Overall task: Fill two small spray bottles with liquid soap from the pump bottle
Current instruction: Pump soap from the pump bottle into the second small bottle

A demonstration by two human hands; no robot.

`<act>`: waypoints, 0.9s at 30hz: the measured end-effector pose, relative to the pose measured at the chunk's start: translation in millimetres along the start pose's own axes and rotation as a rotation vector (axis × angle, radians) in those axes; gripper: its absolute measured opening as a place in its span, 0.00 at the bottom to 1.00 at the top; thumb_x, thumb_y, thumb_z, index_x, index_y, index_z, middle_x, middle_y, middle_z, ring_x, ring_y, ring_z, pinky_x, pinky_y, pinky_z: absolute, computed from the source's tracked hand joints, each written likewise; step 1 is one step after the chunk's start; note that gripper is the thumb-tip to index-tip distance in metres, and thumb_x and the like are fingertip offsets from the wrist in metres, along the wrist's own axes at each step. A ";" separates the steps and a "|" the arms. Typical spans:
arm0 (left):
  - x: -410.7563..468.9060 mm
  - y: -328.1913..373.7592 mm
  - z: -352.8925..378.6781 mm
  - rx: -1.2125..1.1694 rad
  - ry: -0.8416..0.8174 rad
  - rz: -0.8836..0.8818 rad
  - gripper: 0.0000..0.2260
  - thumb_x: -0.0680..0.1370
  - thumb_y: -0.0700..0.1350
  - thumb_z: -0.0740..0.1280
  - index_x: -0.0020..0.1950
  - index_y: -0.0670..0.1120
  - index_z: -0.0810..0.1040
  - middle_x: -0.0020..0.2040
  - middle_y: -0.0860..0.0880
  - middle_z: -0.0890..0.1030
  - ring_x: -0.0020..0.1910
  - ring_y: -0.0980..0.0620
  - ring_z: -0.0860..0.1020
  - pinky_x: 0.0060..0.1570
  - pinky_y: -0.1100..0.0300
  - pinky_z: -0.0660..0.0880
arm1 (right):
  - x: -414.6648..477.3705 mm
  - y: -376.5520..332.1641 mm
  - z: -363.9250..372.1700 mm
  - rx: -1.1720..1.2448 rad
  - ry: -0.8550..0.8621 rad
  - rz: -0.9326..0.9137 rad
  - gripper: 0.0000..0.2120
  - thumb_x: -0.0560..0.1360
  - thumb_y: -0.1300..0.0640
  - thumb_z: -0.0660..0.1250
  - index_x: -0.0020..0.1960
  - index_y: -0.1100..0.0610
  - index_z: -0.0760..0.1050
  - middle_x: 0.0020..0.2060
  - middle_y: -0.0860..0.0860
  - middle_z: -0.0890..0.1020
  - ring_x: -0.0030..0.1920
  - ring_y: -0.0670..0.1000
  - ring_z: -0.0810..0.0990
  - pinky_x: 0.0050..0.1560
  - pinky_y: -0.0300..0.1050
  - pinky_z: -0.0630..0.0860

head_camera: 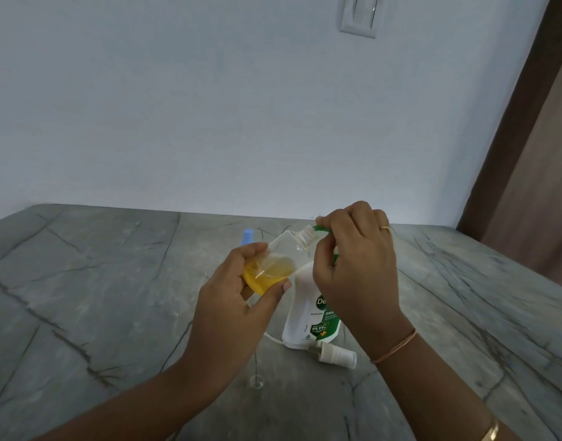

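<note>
The left hand [238, 300] grips a small spray bottle [283, 253] above the middle of the stone surface [98, 297], with the fingers and thumb curled round its lower body. The bottle is uncapped and tilted, with its threaded neck pointing up and to the right. Yellow liquid fills roughly its lower third. The pump bottle [308, 310], white with a green label, stands upright on the surface just right of the left hand. The right hand [353, 265] covers its top, fingers curled closed on the green pump head [322, 229]. The spout tip sits directly beside the open neck of the small bottle; whether they touch cannot be told. A detached white spray head [337, 351] lies on its side against the base of the pump bottle, and its thin dip tube [271, 338] trails left. A second bottle with a blue cap [247, 237] stands behind the left hand, toward the far edge, mostly hidden. A small clear cap [256, 381] rests on the surface nearer the person, between the forearms.
</note>
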State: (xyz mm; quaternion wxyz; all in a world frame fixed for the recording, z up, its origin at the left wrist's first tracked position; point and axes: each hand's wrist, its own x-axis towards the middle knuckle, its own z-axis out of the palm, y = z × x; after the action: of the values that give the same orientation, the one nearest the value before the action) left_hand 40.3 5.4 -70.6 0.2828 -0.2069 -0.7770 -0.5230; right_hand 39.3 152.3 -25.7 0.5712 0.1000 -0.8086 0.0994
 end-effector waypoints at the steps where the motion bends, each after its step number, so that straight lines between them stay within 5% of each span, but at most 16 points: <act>1: 0.2 0.3 0.0 -0.004 0.000 0.001 0.22 0.65 0.56 0.67 0.57 0.57 0.68 0.49 0.65 0.73 0.46 0.64 0.76 0.43 0.80 0.70 | 0.9 0.6 -0.8 -0.003 -0.006 -0.001 0.11 0.69 0.63 0.56 0.43 0.62 0.77 0.38 0.56 0.76 0.39 0.56 0.73 0.41 0.46 0.67; 10: -1.0 1.1 1.0 -0.004 -0.006 -0.007 0.22 0.65 0.56 0.68 0.58 0.57 0.68 0.55 0.56 0.78 0.50 0.54 0.79 0.46 0.69 0.76 | -9.0 -1.7 6.3 0.006 0.079 -0.015 0.10 0.69 0.66 0.58 0.43 0.63 0.78 0.37 0.57 0.75 0.37 0.57 0.72 0.38 0.48 0.66; 27: -1.8 0.7 2.1 -0.006 -0.005 0.000 0.21 0.65 0.56 0.67 0.57 0.57 0.67 0.49 0.64 0.73 0.46 0.65 0.75 0.45 0.81 0.69 | 1.3 3.5 -0.8 -0.022 0.019 -0.040 0.12 0.69 0.63 0.57 0.43 0.64 0.78 0.37 0.57 0.76 0.37 0.58 0.74 0.40 0.47 0.67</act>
State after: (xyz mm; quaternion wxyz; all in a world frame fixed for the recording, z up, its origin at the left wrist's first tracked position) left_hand 41.6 7.5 -71.9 0.2801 -0.2091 -0.7762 -0.5247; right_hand 38.6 155.9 -24.3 0.5818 0.1092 -0.8020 0.0801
